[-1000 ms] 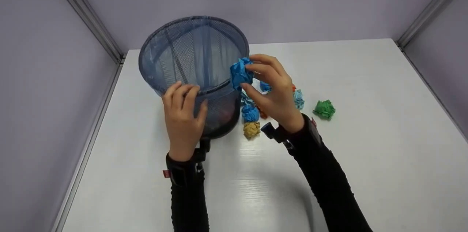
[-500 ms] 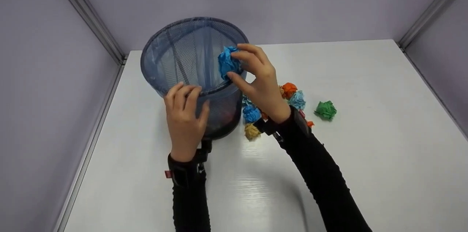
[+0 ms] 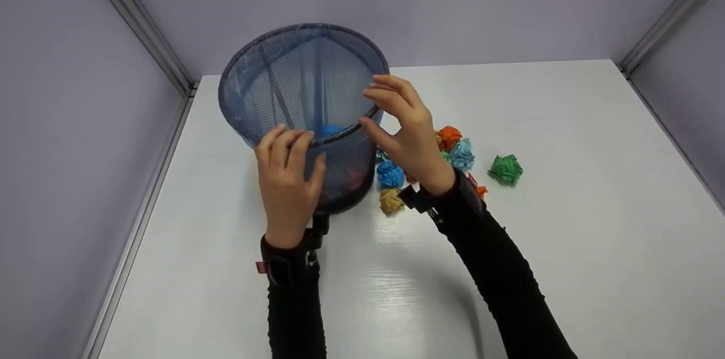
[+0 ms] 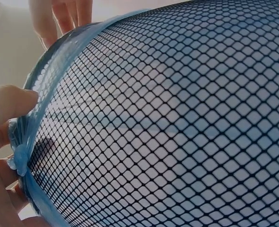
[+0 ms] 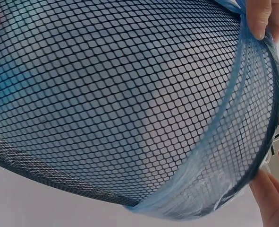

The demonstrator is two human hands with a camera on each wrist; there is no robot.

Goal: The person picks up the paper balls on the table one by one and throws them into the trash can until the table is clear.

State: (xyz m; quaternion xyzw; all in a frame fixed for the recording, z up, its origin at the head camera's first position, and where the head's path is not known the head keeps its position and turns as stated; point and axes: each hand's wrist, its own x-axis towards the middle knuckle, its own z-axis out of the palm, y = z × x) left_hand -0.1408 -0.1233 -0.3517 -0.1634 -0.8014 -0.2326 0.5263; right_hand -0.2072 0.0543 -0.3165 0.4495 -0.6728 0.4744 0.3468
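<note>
A black mesh wastebasket (image 3: 229, 78) with a thin blue plastic bag liner (image 3: 317, 81) stands left of the table's middle, its mouth facing up. My left hand (image 3: 286, 186) grips its near rim, and in the left wrist view the thumb (image 4: 16, 101) presses the bunched liner from outside. Over the right rim hovers my right hand (image 3: 410, 135), fingers spread and nothing between them; whether its thumb touches the rim I cannot tell. Inside the basket a blue crumpled paper ball (image 3: 330, 131) shows past the rim. Through the mesh, blurred blue (image 5: 7, 85) and reddish colours appear.
Several crumpled paper balls, such as a blue one (image 3: 391, 174), a yellow one (image 3: 391, 201), an orange one (image 3: 450, 136) and a light blue one (image 3: 462, 154), lie right of the basket. A green ball (image 3: 506, 169) sits farther right. Walls border the white table (image 3: 578, 223).
My right hand carried the blue paper ball left over the basket's mouth and let it go; the ball dropped inside. The left hand has stayed on the rim.
</note>
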